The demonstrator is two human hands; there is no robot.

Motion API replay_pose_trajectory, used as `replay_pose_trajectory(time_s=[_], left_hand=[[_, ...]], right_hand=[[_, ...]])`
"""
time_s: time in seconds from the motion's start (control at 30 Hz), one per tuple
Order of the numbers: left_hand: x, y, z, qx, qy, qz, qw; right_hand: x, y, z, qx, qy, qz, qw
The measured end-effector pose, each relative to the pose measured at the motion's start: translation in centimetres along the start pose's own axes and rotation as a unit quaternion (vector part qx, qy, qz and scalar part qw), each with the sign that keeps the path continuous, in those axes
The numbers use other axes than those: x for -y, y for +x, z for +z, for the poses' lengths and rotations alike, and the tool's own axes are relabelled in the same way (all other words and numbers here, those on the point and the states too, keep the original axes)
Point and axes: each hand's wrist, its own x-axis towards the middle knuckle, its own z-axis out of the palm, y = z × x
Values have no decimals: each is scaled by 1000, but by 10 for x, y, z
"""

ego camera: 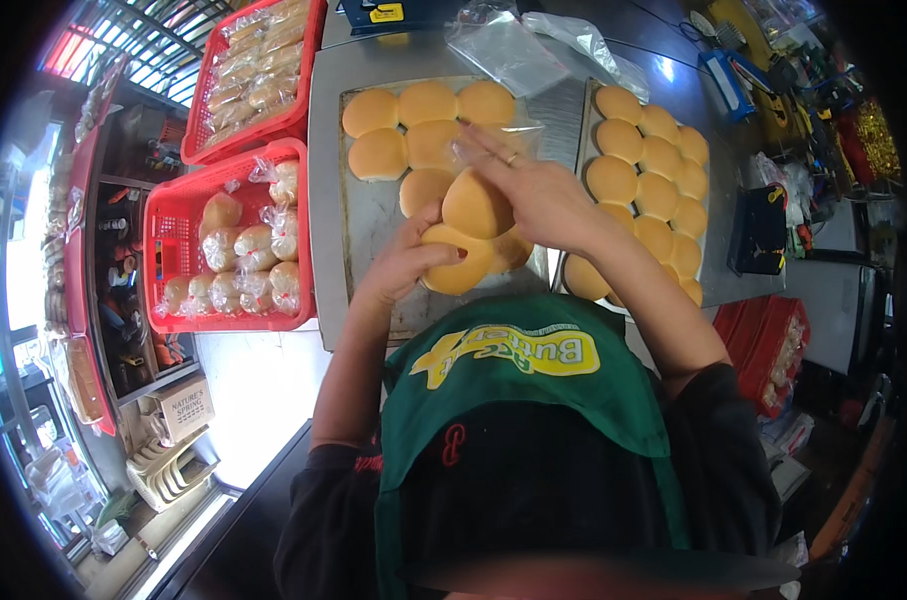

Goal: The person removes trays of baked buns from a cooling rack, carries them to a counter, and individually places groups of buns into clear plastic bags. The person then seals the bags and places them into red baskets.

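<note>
My left hand [402, 261] grips a joined cluster of golden-brown buns [461, 274], its thumb lying over the nearest one. My right hand [547, 201] is at the far side of the cluster, fingers stretched out over the buns on the tray. A clear plastic bag [527, 133] shows beside its fingers; whether they hold it is hidden. Under both hands lies a metal baking tray [369, 240], with more joined buns [427, 103] at its far end. To the right stands a second tray [590, 101] filled with rows of buns [657, 156].
Left of the metal table [326, 150], a red plastic crate [303, 262] holds bagged buns; another red crate [190, 142] behind it holds bagged bread. Clear plastic bags [509, 56] lie beyond the trays. Blue tape dispensers [761, 225] and a stack of red crates [753, 341] stand right.
</note>
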Motion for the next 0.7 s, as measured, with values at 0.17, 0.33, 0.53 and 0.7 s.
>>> replay_pose_trajectory(time_s=[0.17, 0.33, 0.53, 0.7], left_hand=[[-6, 14, -5, -95, -270, 20, 958], [-9, 14, 39, -259, 25, 152, 954], [-14, 11, 54, -227, 745, 307, 547], [-14, 12, 45, -141, 738, 339, 566]], right_hand=[[13, -9, 7, 42, 47, -89, 994], [3, -7, 11, 12, 120, -18, 993], [16, -6, 2, -43, 73, -80, 993], [34, -12, -2, -18, -11, -66, 998]])
